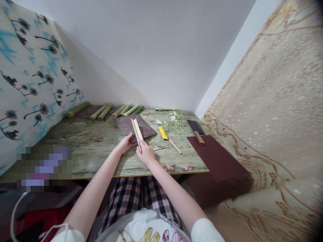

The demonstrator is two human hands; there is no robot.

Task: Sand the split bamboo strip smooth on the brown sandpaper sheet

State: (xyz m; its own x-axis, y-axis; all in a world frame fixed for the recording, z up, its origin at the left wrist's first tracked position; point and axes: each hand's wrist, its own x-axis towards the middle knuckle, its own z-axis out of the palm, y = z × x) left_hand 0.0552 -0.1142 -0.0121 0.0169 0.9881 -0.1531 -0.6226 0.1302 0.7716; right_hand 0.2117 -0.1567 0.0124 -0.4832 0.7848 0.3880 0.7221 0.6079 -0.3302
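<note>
A person seated at a table (83,143) with a green, weathered-wood print looks down at their own two hands, set close together near the front edge. The right hand (146,154) is clamped on the near end of a pale split bamboo piece (137,129), which points away from the person with its hollow channel showing. The left hand (124,144) is just beside it, fingers curled; its grip is partly hidden, so I cannot tell whether it holds the bamboo or only rests near it. The far part of the piece is over a dark brown sheet (148,129) on the table.

Behind, toward the left, a row of green bamboo lengths (105,112) lies along the wall (141,50). Right of the hands are a yellow utility knife (163,133), a thin pale stick (175,146) near it, and leafy sprigs (178,117) farther back. Farther right, a cleaver (196,129) with a dark blade has its wooden handle on a maroon sheet (217,158) that extends past the table's right edge. Patterned fabric (37,74) hangs at left; beige floral fabric (277,84) hangs at right.
</note>
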